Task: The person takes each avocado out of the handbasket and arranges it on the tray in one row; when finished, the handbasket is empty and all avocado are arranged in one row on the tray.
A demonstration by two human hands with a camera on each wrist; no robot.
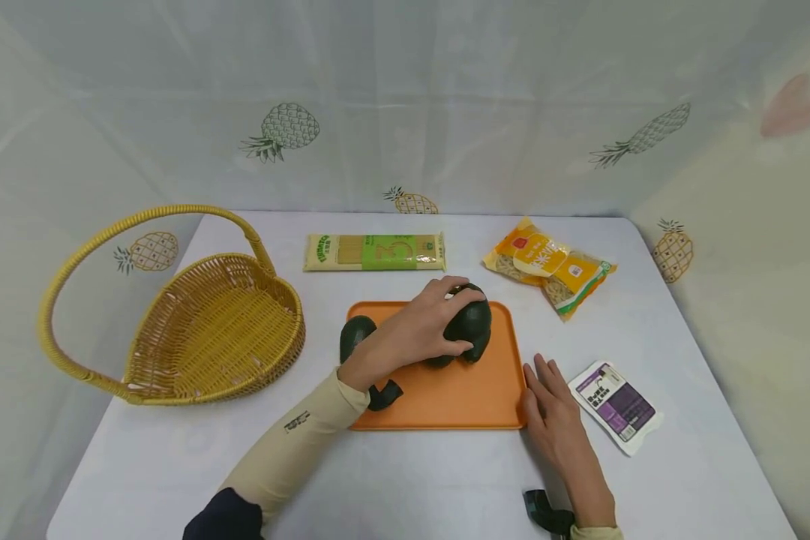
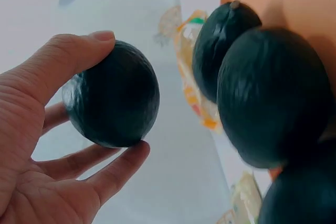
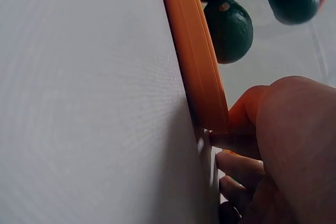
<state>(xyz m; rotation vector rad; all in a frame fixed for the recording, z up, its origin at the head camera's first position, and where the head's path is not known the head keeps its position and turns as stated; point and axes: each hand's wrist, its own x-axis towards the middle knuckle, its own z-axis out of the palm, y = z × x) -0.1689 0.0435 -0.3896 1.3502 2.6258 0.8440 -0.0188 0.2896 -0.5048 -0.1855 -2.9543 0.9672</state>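
Observation:
My left hand (image 1: 421,326) reaches over the orange tray (image 1: 469,405) and grips a dark green avocado (image 2: 118,95) between thumb and fingertips. This avocado is raised above the tray, as the left wrist and right wrist views show. Several more dark avocados (image 2: 275,95) lie on the tray; one avocado (image 1: 356,332) is at its left side, partly behind my arm. At the tray's right edge rests my right hand (image 1: 555,412), fingers extended forward. Its thumb touches the rim (image 3: 202,72) near the front corner, and its other fingers lie beside the tray.
A yellow wicker basket (image 1: 293,330) with a tall handle stands at the left. Behind the tray lies a flat green noodle pack (image 1: 374,252). An orange-yellow bag (image 1: 550,262) is at the back right, and a white-and-purple packet (image 1: 616,407) lies right of my right hand.

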